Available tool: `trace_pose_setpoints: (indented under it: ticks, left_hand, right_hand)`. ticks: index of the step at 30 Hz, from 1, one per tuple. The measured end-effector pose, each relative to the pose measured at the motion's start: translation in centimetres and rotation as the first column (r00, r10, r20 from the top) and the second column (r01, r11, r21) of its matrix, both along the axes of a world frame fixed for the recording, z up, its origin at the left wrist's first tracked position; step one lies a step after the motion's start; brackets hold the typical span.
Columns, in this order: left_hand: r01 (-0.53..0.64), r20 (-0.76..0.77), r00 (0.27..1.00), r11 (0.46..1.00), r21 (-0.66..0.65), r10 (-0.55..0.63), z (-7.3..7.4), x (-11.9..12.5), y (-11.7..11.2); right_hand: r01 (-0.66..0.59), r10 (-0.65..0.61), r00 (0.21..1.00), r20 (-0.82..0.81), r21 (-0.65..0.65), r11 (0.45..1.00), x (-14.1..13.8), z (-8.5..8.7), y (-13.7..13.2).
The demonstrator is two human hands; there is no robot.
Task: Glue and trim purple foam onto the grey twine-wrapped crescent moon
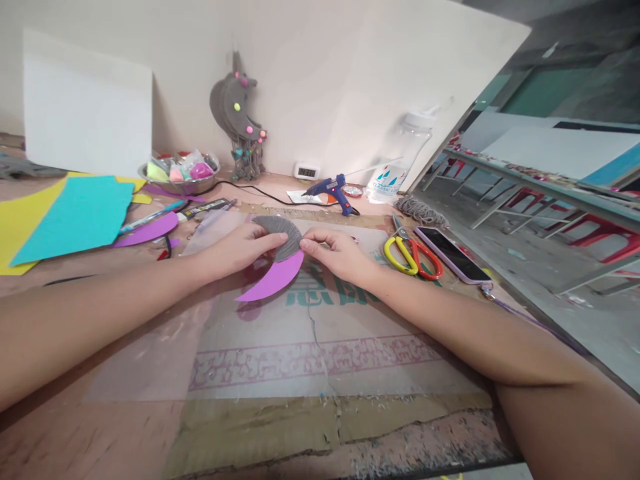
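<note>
A purple crescent (274, 280) is held just above the table, its upper part wrapped in grey yarn (286, 230) and its lower tip bare. My left hand (246, 247) grips the yarn-covered part, thumb lying across the front. On the other side my right hand (340, 253) pinches the crescent's right edge, where grey yarn meets bare purple. Some fingers of both hands are hidden behind the piece. Beneath lies a translucent sheet (340, 327) over printed cardboard (250, 427).
Scissors (413, 257) and a phone (453, 253) lie at right, near a grey yarn bundle (423, 210). Behind stand a blue glue gun (335, 192), a clear bottle (400, 157) and a decorated grey moon (237, 113). Colored sheets (75, 217) and a metal bowl (213, 175) are at left.
</note>
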State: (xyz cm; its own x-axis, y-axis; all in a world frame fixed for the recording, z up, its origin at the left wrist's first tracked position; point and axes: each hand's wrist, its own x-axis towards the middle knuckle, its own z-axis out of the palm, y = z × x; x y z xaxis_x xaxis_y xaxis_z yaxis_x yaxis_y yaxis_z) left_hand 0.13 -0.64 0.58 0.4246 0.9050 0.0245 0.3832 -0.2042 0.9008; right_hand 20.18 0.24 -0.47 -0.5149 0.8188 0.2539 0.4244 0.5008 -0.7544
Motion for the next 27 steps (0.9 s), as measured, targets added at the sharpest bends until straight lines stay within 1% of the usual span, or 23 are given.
trace_pose_setpoints:
  ticks: [2,4,6,8,10,11,14,17,18,20,22,23,24,25,27]
  left_hand:
    - [-0.029,-0.010,1.000,1.000,-0.002,0.029,0.1,0.1,-0.1]
    - [-0.058,-0.022,0.998,0.998,0.000,0.058,0.2,0.2,-0.2]
    - [-0.082,-0.024,0.996,0.997,0.008,0.082,0.3,0.2,-0.2]
    - [-0.079,-0.008,0.997,0.997,0.011,0.079,0.3,0.2,-0.1]
    - [-0.070,0.010,0.997,0.998,0.002,0.070,0.3,0.1,0.0]
    - [-0.074,0.003,0.997,0.997,-0.007,0.074,0.3,0.1,0.0]
    - [-0.105,-0.053,0.993,0.994,-0.008,0.104,0.2,0.1,-0.1]
    - [-0.072,-0.080,0.994,0.997,0.014,0.073,0.1,0.0,-0.1]
    - [-0.055,-0.084,0.995,0.998,0.018,0.056,0.0,-0.1,0.0]
    - [-0.030,-0.090,0.995,0.999,0.022,0.032,-0.1,-0.2,0.1]
    - [-0.008,-0.089,0.996,1.000,0.030,0.010,-0.3,-0.3,0.3]
    - [0.000,-0.089,0.996,0.999,0.039,0.003,-0.3,-0.3,0.3]
    - [0.005,-0.090,0.996,0.999,0.049,-0.001,-0.3,-0.3,0.3]
    - [0.005,-0.092,0.996,0.998,0.059,0.001,-0.3,-0.3,0.3]
    - [0.003,-0.095,0.996,0.998,0.069,0.004,-0.4,-0.3,0.3]
  right_hand:
    - [-0.013,0.011,1.000,0.028,0.038,0.999,0.3,0.9,0.3]
    - [0.020,-0.022,0.999,0.024,0.077,0.997,1.1,2.0,1.3]
    - [0.096,-0.098,0.995,0.015,0.106,0.990,2.4,3.0,2.6]
    - [0.160,-0.167,0.983,0.073,0.099,0.982,3.8,3.3,3.9]
    - [0.174,-0.189,0.959,0.213,0.087,0.981,5.1,2.9,5.0]
    - [0.161,-0.183,0.938,0.294,0.096,0.982,5.6,2.5,5.4]
    - [0.112,-0.184,0.863,0.471,0.176,0.978,6.3,1.2,5.9]
    - [0.086,-0.218,0.801,0.558,0.254,0.963,6.1,0.5,5.8]
    - [0.068,-0.238,0.778,0.582,0.298,0.952,5.9,0.4,5.7]
    - [0.002,-0.290,0.731,0.618,0.422,0.907,5.6,0.3,5.3]
    - [-0.063,-0.351,0.690,0.633,0.535,0.842,5.3,0.4,5.0]
    - [-0.061,-0.385,0.681,0.623,0.572,0.818,5.1,0.4,4.8]
    - [-0.024,-0.418,0.686,0.596,0.592,0.805,4.9,0.6,4.5]
    - [0.039,-0.443,0.708,0.549,0.596,0.802,4.7,0.8,4.2]
    - [0.176,-0.461,0.790,0.404,0.571,0.802,4.0,1.3,3.2]
